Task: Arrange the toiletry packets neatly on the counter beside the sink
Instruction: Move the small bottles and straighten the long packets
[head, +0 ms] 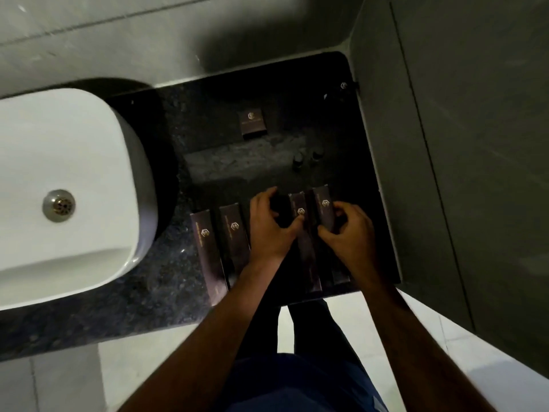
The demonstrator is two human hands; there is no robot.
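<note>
Several long dark packets with gold logos lie side by side on the black stone counter (166, 281), right of the white sink (68, 185). The leftmost packet (206, 248) and the second packet (236, 239) lie free. My left hand (271, 227) rests over a hidden packet, its thumb touching the fourth packet (301, 233). My right hand (347, 233) pinches the rightmost packet (325, 209) along its right edge. A small square packet (252, 123) lies alone farther back.
Two small dark bottles (307, 159) stand behind the row. Another small logo item (343, 85) sits in the back right corner by the grey wall (445, 144). The counter's front edge runs just below the packets, with pale floor tiles beneath.
</note>
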